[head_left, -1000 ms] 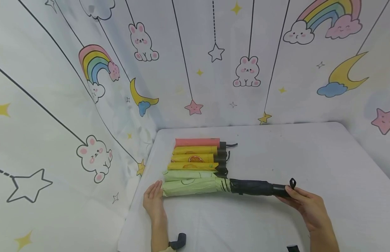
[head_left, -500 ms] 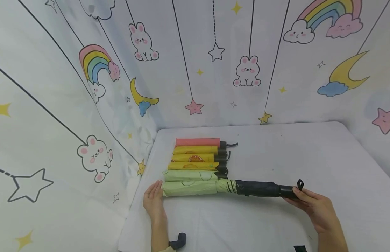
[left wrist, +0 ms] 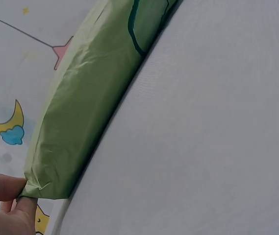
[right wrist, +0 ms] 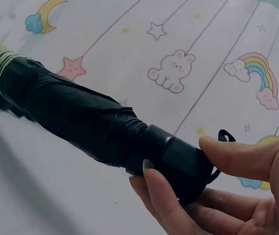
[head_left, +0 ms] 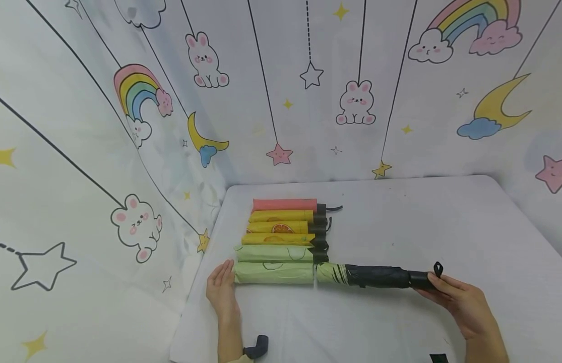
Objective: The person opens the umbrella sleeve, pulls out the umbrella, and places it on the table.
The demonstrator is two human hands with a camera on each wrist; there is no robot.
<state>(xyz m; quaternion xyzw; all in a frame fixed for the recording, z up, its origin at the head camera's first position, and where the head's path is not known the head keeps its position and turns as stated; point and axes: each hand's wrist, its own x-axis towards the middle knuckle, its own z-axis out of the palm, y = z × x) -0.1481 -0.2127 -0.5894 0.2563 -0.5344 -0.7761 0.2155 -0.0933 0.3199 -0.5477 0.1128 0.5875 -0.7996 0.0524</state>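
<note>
My left hand (head_left: pixel 223 288) pinches the far left end of a light green umbrella sleeve (head_left: pixel 273 273) lying flat; in the left wrist view, thumb and finger (left wrist: pixel 4 187) nip its corner. To the right is a folded umbrella (head_left: pixel 377 277), black with a green striped tip, in line with the sleeve. Its tip sits just outside the sleeve's mouth, with a narrow gap between. My right hand (head_left: pixel 464 305) grips the black handle (right wrist: pixel 176 159), thumb on its end beside a small wrist loop (right wrist: pixel 226 137).
Behind the sleeve lies a row of covered umbrellas: a green one (head_left: pixel 273 253), several yellow ones (head_left: pixel 276 228) and a red one (head_left: pixel 284 204), black handles to the right. All rest on a white table (head_left: pixel 398 217) against a patterned cloth backdrop (head_left: pixel 244 101).
My right hand has moved right with the umbrella, and its tip has come out of the green sleeve. My left hand has stayed at the sleeve's left end.
</note>
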